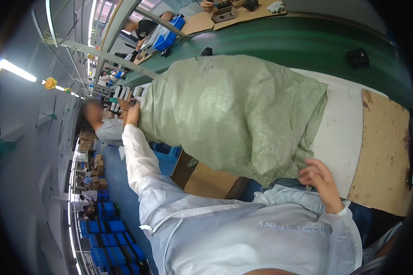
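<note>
A big, bulging pale-green woven sack (206, 105) lies across the workbench in front of me. My left arm stretches far out to the left, and my left hand (132, 114) is at the sack's left end. Its fingers look closed around something small and dark, too small to make out. Close to the sack's loose, crumpled lower right corner is my right hand (320, 181). Its fingers are loosely bent and apart, with nothing in them. Whether its fingertips touch the sack cannot be told.
Behind the sack runs a green conveyor belt (289, 41) with a black block-shaped part (358, 58) on it. A cardboard sheet (385, 151) covers the bench at right. Below the sack stands an open cardboard box (211, 179). A co-worker (108, 130) is close to my left hand.
</note>
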